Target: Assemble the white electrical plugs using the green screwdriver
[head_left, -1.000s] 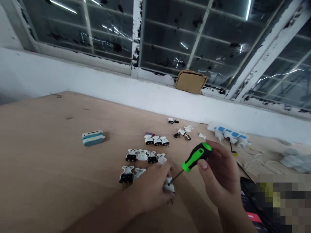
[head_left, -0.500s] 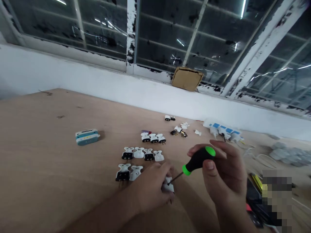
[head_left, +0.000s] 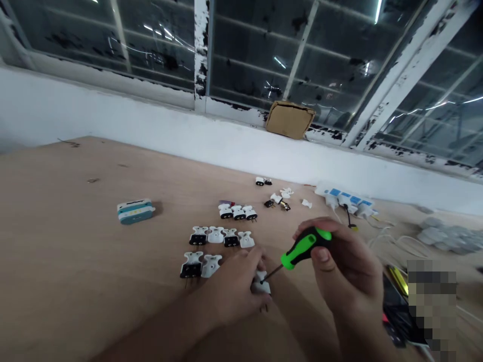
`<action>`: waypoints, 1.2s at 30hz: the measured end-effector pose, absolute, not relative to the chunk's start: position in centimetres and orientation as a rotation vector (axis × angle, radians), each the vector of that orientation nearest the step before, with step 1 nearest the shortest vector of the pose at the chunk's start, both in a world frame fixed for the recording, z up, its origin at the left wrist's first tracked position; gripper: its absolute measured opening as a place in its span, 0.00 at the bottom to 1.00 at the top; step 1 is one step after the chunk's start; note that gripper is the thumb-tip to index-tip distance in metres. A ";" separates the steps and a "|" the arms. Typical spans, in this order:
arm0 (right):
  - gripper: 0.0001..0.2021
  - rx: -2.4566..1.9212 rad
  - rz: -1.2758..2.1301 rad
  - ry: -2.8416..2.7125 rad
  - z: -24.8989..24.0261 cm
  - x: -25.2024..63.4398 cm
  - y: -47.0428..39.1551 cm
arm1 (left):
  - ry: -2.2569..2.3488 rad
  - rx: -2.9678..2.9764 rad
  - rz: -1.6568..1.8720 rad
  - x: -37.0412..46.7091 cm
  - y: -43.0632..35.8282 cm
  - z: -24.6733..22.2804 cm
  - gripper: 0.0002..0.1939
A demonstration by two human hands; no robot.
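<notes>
My left hand (head_left: 241,281) is closed around a white electrical plug (head_left: 263,288) low on the table, its metal pins showing below my fingers. A green and black screwdriver (head_left: 305,248) sits in the fingers of my right hand (head_left: 339,266). Its shaft slants down to the left, and the tip meets the plug's white face. Left of my left hand lie an opened plug half with a black insert (head_left: 191,266) and a white plug cover (head_left: 211,266). Beyond them stretches a row of plug halves and covers (head_left: 216,235).
Three assembled plugs (head_left: 238,212) stand farther back, near loose plug parts (head_left: 277,199). A white power strip (head_left: 349,199) with cables lies by the wall. At left is a blue and white box (head_left: 135,211); at right, a crumpled plastic bag (head_left: 449,236). Cardboard (head_left: 290,119) leans on the window.
The screwdriver handle has turned in my right hand, so a green panel now faces up. Its tip stays on the plug, which my left hand keeps holding.
</notes>
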State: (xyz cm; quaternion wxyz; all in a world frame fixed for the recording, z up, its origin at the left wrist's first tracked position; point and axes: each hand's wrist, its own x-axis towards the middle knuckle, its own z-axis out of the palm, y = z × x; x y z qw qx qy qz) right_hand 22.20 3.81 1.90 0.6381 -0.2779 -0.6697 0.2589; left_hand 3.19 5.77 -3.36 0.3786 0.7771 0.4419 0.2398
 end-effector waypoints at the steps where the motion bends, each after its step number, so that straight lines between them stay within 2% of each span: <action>1: 0.15 -0.660 0.587 -1.539 1.9 22.4 3.7 | 1.129 1.984 0.613 3.2 5.8 -3.4 0.24; 9: 0.13 -0.611 0.354 -1.560 1.5 22.8 4.5 | 1.123 1.972 0.622 3.2 5.8 -3.5 0.24; 12: 0.14 -0.612 0.393 -1.566 1.7 22.5 4.3 | 1.109 1.969 0.621 3.2 5.8 -3.5 0.25; 17: 0.20 -0.617 0.574 -1.529 1.1 22.1 4.2 | 1.111 1.943 0.605 3.1 5.7 -3.4 0.31; 22: 0.14 -0.557 0.461 -1.533 0.6 22.1 5.1 | 1.114 1.955 0.591 3.1 5.7 -3.5 0.38; 25: 0.15 -0.627 0.411 -1.509 0.8 22.0 4.9 | 1.120 1.954 0.599 3.2 5.6 -3.5 0.39; 30: 0.18 -0.720 0.534 -1.502 0.9 21.8 4.1 | 1.117 1.979 0.606 3.1 5.7 -3.5 0.37; 36: 0.15 -0.664 0.538 -1.484 0.1 22.3 5.7 | 1.112 1.979 0.584 3.0 5.8 -3.3 0.36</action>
